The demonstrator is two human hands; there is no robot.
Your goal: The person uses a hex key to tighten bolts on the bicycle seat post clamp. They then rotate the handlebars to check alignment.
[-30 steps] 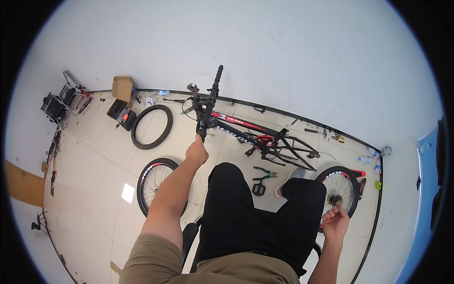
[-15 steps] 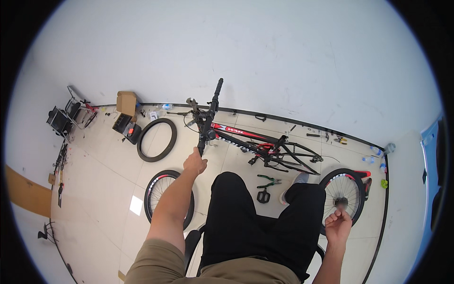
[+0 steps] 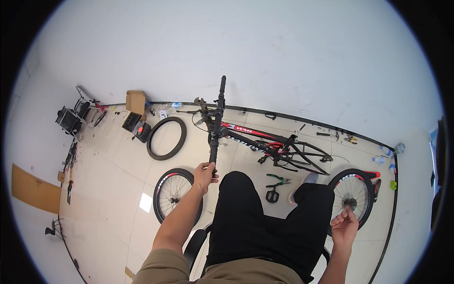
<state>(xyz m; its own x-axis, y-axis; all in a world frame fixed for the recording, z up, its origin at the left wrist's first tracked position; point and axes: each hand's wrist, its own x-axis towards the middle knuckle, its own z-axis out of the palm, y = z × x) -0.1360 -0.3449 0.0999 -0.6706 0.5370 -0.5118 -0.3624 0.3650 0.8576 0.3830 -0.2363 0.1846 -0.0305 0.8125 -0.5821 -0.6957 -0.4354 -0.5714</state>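
Observation:
My left hand is closed around the near end of a black bicycle handlebar, at its rubber grip. The handlebar is joined to a black and red bicycle frame with no wheels, which stretches to the right in front of my knees. My right hand is raised above the right side of my lap, its fingers curled together in a pinch. A blurred dark spot shows at the fingertips, and what they hold, if anything, I cannot make out. Behind them lies a wheel with a tyre.
Another wheel and a loose tyre lie on the left. Green-handled pliers and a pedal are on the floor between my feet. Tools, bottles and an open cardboard box line the wall.
The handlebar has turned a little, its near end coming closer to me with my left hand on it. The whole view has shifted slightly. My right hand keeps its pinch.

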